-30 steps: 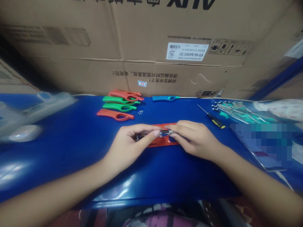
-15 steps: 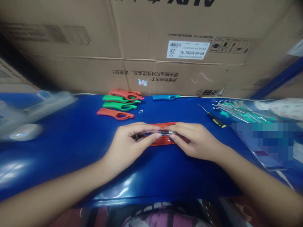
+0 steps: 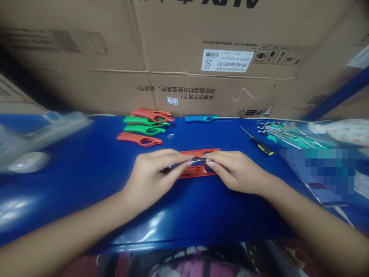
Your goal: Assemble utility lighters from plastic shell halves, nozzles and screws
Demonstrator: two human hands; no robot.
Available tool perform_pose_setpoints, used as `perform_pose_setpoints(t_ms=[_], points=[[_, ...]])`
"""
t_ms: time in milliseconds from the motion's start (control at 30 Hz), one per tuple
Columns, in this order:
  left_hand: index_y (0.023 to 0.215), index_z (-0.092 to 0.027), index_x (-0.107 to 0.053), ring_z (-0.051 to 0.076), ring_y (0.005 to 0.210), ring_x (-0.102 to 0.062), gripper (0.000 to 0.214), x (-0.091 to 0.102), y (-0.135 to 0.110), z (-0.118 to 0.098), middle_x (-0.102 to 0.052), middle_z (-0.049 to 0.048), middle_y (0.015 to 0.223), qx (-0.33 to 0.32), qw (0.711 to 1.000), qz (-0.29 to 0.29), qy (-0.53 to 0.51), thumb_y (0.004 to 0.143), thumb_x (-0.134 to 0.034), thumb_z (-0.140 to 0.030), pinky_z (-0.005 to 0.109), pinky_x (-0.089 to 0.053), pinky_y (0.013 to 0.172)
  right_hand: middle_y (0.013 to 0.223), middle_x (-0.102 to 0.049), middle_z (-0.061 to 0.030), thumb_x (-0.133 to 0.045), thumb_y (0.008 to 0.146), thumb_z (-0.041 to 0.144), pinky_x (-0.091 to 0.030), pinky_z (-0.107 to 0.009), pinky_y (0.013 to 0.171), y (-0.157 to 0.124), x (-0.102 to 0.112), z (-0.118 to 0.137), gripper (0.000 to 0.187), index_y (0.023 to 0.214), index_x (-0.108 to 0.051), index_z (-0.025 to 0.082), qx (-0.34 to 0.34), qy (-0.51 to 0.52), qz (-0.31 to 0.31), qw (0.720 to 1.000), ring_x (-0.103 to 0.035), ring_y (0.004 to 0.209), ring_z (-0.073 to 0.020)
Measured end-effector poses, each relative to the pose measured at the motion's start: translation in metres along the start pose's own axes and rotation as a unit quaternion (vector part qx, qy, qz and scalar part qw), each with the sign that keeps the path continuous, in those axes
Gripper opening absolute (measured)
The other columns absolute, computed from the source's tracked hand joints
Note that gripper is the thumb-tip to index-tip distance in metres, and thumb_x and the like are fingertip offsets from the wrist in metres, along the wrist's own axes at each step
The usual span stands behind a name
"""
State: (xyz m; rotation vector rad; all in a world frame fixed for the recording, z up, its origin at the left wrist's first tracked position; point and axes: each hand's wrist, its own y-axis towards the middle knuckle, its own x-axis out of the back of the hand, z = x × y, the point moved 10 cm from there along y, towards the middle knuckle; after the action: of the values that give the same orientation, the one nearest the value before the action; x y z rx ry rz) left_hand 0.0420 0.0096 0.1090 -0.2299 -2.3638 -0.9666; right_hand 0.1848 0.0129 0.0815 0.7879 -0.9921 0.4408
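Note:
Between the fingertips of both hands is a small black stick-like part [image 3: 199, 159] with a thin pale wire or edge along it; its exact kind is unclear. My left hand [image 3: 158, 167] pinches its left end between thumb and fingers. At the other end, the thumb and forefinger of my right hand [image 3: 239, 169] are closed on it. Directly beneath lie opened orange-red lighter casing halves [image 3: 197, 173] on the blue table, partly covered by the fingers. Something small and dark shows in the left palm, mostly hidden.
Orange and green lighter casings [image 3: 144, 130] lie back left, beside tiny pale screws or pins [image 3: 170, 135]. A blue lighter [image 3: 198, 119] rests by the cardboard box [image 3: 173, 46]. To the right are a screwdriver [image 3: 262, 146], metal tubes with green parts [image 3: 288, 134] and a tablet-like device [image 3: 311, 181].
The fingertips have shifted along the part, leaving more of its black middle in sight. The dark piece by the left palm shows less. Both hands stay above the casing halves.

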Motion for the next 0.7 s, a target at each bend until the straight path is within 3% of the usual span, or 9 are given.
perform_pose_setpoints(t_ms=[267, 500, 700], points=[[0.099, -0.022, -0.079, 0.015, 0.080, -0.073, 0.014, -0.003, 0.001, 0.009, -0.079, 0.0022, 0.097, 0.047, 0.998, 0.015, -0.028, 0.088, -0.072, -0.022, 0.022, -0.057, 0.072, 0.102, -0.075, -0.0080, -0.040, 0.104, 0.025, -0.051, -0.028, 0.074, 0.000, -0.002, -0.008, 0.029, 0.109, -0.067, 0.015, -0.026, 0.048, 0.022, 0.998, -0.070, 0.088, -0.0173], [0.097, -0.021, -0.079, 0.015, 0.078, -0.072, 0.012, -0.002, 0.000, 0.005, -0.079, 0.0029, 0.094, 0.032, 0.999, 0.015, -0.017, 0.088, -0.070, -0.022, 0.024, -0.056, 0.071, 0.112, -0.075, -0.0092, -0.042, 0.103, 0.025, -0.054, -0.031, 0.082, -0.002, -0.008, -0.004, 0.028, 0.116, -0.065, 0.016, -0.005, 0.027, 0.037, 0.999, -0.071, 0.097, -0.0202], [0.094, -0.021, -0.078, 0.015, 0.079, -0.072, 0.011, -0.004, -0.001, 0.003, -0.078, 0.0020, 0.092, 0.018, 1.000, 0.020, 0.001, 0.089, -0.068, -0.021, 0.023, -0.056, 0.074, 0.099, -0.075, -0.0074, -0.040, 0.104, 0.024, -0.053, -0.030, 0.080, 0.000, -0.012, -0.004, 0.027, 0.108, -0.066, 0.017, -0.016, 0.071, 0.059, 0.996, -0.070, 0.090, -0.0184]])
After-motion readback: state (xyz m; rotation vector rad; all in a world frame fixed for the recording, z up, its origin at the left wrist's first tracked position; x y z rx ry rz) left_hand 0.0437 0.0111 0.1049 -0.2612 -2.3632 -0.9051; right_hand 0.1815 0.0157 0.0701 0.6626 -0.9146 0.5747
